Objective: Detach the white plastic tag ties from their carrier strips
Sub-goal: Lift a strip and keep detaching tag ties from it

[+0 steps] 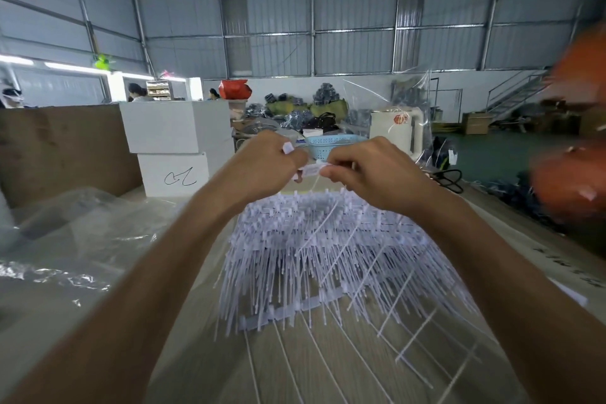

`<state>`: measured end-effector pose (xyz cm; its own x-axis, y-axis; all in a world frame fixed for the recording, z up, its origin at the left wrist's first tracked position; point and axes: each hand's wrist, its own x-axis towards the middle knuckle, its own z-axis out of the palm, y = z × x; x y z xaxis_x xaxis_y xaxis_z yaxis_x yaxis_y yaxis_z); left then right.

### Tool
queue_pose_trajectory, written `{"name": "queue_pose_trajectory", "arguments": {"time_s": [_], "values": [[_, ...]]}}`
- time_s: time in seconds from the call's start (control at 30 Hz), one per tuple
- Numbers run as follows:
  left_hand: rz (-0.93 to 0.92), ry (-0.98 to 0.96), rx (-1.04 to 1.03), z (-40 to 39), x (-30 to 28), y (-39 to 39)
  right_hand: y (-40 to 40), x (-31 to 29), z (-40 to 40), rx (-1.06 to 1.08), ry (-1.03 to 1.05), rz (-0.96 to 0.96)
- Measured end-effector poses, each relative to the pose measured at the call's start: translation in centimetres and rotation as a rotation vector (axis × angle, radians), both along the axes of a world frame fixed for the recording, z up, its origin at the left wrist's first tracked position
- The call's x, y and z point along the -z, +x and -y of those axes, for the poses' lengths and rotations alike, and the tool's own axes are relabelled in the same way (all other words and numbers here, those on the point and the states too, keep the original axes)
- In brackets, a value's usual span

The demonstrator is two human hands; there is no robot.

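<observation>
Head view showed both hands raised together over the far middle of the bench [170, 321], well above a heap of ties [328, 246]. Left hand [262, 164] had its fingers curled round one end of a strip [310, 170], with a small white tag [288, 148] sticking up between its knuckles. Right hand [370, 170] pinched the strip's other end between thumb and curled fingers, so the short white piece ran across the narrow gap between the two hands. One thin tie [315, 183] hung down from the strip toward the heap. That heap lay on the bench between the forearms, its blocky white heads massed at the far side and its thin tails fanned toward the near edge; several strips with ties still attached in rows lay at its near and right sides. Crumpled clear plastic [65, 239] covered the bench at the left. Two white boxes [173, 147] were stacked at the far left, the lower one marked with a black scribble. A blue basket [331, 145] sat just beyond the hands, with a white kettle [396, 133] to its right. Blurred orange shapes [577, 128] filled the right edge.
</observation>
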<state>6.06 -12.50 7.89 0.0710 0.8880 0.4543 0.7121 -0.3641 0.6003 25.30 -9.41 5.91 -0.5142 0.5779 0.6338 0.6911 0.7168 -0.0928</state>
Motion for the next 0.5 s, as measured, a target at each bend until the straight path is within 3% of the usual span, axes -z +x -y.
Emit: {"name": "queue_pose_trajectory", "arguments": {"time_s": [0.23, 0.37, 0.5], "values": [[0.266, -0.178, 0.082, 0.5, -0.7, -1.1, 0.3, -1.2, 1.0, -0.233, -0.237, -0.123], [0.463, -0.329, 0.307, 0.4, -0.6, -0.9, 1.9, -2.1, 2.0, -0.423, -0.529, -0.221], [0.428, -0.515, 0.566, 0.7, -0.3, -0.3, 3.9, -3.3, 2.2, -0.511, -0.649, -0.055]]}}
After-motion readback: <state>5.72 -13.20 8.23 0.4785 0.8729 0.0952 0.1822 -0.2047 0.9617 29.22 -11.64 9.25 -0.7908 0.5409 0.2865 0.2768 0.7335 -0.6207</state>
